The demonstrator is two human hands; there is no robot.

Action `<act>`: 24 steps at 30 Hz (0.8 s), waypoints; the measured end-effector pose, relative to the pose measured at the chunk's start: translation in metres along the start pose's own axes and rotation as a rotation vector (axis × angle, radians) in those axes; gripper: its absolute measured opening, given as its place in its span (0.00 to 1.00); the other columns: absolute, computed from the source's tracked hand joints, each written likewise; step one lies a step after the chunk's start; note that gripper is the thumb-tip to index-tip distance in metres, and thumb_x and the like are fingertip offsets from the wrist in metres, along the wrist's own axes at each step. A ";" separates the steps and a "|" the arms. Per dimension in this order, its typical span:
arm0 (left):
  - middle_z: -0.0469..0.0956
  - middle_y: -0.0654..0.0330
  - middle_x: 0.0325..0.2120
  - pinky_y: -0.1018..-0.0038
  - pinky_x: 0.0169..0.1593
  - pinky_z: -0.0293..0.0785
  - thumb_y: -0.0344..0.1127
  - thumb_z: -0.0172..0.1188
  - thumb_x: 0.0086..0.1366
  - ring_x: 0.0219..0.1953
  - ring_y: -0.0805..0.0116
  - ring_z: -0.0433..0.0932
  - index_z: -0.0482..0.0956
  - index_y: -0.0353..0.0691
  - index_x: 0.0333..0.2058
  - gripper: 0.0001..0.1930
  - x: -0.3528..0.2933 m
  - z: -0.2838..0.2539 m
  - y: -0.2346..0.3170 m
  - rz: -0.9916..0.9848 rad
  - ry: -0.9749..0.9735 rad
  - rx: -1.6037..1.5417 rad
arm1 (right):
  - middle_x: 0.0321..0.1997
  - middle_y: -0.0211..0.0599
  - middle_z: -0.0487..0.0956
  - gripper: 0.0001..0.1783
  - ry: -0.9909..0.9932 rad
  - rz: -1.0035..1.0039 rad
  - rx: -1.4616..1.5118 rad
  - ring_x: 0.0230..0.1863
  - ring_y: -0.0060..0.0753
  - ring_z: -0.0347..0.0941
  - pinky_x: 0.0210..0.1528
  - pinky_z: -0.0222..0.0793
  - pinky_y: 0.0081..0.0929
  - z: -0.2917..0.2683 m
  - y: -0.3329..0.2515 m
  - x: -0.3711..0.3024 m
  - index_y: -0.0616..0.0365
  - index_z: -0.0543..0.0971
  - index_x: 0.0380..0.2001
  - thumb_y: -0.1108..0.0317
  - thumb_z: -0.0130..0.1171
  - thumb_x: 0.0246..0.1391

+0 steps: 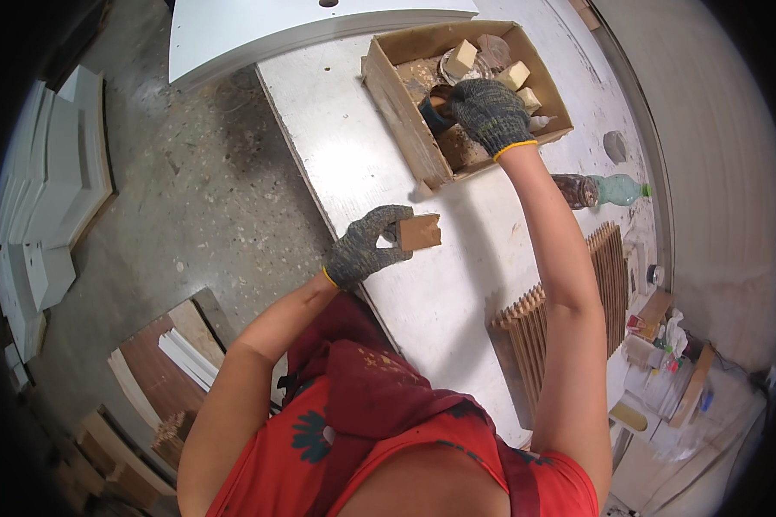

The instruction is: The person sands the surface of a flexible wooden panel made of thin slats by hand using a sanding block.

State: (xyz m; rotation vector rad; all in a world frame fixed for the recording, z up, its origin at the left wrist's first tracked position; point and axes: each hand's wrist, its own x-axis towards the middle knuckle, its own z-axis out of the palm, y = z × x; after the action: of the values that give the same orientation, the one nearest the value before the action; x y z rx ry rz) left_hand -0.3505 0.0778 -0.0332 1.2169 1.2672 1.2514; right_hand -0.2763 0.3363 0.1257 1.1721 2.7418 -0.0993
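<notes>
My left hand (pixel 371 246), in a dark grey knitted glove, pinches a small flat brown piece (pixel 420 233) with one ragged edge, above the white table's left edge. My right hand (pixel 494 114), gloved alike with a yellow cuff, reaches into an open brown box (pixel 422 164) on the table. Its fingers are curled beside a dark round container (pixel 435 116) with something brown at its mouth. The fingertips are mostly hidden, so I cannot tell what they grip. Pale yellow blocks (pixel 461 57) stand in the box around that hand.
A bottle (pixel 616 189) lies right of the box. Thin brown wooden strips (pixel 608 267) stand in a row under my right forearm. A white panel (pixel 319 30) lies at the table's far end. White boards (pixel 69 164) are stacked on the floor at the left.
</notes>
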 end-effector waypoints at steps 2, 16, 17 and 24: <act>0.79 0.58 0.45 0.71 0.49 0.77 0.33 0.76 0.51 0.41 0.70 0.78 0.71 0.38 0.58 0.36 0.001 -0.001 -0.001 -0.018 -0.010 -0.027 | 0.40 0.48 0.83 0.16 -0.002 0.010 -0.142 0.44 0.49 0.80 0.47 0.75 0.46 0.003 0.004 0.005 0.54 0.85 0.37 0.57 0.55 0.54; 0.76 0.58 0.51 0.72 0.51 0.75 0.28 0.75 0.51 0.46 0.71 0.76 0.69 0.37 0.60 0.37 0.003 -0.002 0.014 -0.066 0.093 -0.194 | 0.33 0.40 0.83 0.11 0.634 -0.112 -0.027 0.35 0.44 0.79 0.39 0.72 0.42 0.020 0.021 -0.081 0.45 0.84 0.40 0.60 0.60 0.55; 0.75 0.58 0.52 0.72 0.51 0.75 0.27 0.75 0.50 0.47 0.70 0.75 0.68 0.37 0.60 0.38 0.005 -0.005 0.022 -0.074 0.114 -0.193 | 0.33 0.40 0.82 0.10 0.644 -0.102 -0.033 0.35 0.44 0.79 0.39 0.72 0.42 0.021 0.022 -0.084 0.45 0.84 0.40 0.60 0.60 0.55; 0.74 0.58 0.53 0.70 0.53 0.75 0.26 0.75 0.50 0.48 0.69 0.75 0.68 0.38 0.59 0.37 0.043 -0.027 0.054 0.089 0.304 -0.094 | 0.31 0.36 0.82 0.10 0.696 -0.089 -0.068 0.33 0.44 0.78 0.38 0.72 0.42 0.023 0.028 -0.089 0.46 0.84 0.40 0.61 0.60 0.55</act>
State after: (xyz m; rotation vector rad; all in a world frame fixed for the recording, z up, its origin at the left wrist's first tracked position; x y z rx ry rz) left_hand -0.3783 0.1177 0.0223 1.0526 1.3633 1.5893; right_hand -0.1928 0.2890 0.1181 1.2426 3.3435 0.4773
